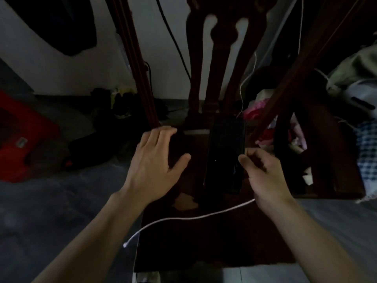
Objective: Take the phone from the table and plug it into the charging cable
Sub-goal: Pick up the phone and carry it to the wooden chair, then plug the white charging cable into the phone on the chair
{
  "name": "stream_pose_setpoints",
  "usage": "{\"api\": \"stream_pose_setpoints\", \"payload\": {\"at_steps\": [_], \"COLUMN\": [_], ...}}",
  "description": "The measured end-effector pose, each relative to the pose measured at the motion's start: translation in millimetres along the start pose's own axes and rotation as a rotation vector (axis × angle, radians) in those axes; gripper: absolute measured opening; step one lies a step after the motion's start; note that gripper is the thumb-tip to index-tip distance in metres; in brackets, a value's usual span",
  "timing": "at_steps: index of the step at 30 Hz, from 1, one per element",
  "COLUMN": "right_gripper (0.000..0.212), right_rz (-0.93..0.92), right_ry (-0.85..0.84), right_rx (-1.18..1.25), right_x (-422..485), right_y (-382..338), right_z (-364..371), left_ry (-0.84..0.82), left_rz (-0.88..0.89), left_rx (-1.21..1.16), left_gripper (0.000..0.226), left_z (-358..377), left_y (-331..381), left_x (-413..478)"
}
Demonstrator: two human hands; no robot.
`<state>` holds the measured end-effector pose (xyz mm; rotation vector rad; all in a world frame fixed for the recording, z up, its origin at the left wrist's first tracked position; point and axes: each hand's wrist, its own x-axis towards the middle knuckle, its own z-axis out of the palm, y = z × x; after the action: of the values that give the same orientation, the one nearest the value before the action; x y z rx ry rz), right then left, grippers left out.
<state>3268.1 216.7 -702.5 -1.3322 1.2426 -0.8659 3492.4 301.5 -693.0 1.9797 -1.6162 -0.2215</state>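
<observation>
A white cable [183, 218] trails off the dark seat's [214, 242] near-left edge, its far end hidden under the right hand [263, 176]; that hand's fingers curl at the phone's [224, 154] right edge, grip unclear; the phone lies flat, barely readable in the gloom; the left hand [155, 162] is spread beside it.

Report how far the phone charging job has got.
Done: little. The dark slab-shaped phone lies on the dark wooden seat, unlifted. In hand: the right hand pinches the thin white charging cable beside the phone's edge; the left hand hovers open. Left: lifting the phone and plugging in; the plug itself is hidden.
</observation>
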Motion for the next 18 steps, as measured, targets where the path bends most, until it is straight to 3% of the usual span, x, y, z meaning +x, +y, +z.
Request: {"api": "stream_pose_setpoints", "payload": {"at_steps": [8, 18], "right_gripper": [0.025, 0.030], "right_rz": [-0.034, 0.050], "right_ry": [0.001, -0.089], "right_rx": [0.047, 0.088], "right_x": [12, 24], "right_y": [92, 135], "right_z": [2, 19], "left_ry": [0.047, 0.179], "left_rz": [0.049, 0.054], "left_rx": [0.011, 0.120], "left_gripper": [0.061, 0.051], "left_z": [90, 98], "left_y": [-21, -28], "left_x": [-19, -29]}}
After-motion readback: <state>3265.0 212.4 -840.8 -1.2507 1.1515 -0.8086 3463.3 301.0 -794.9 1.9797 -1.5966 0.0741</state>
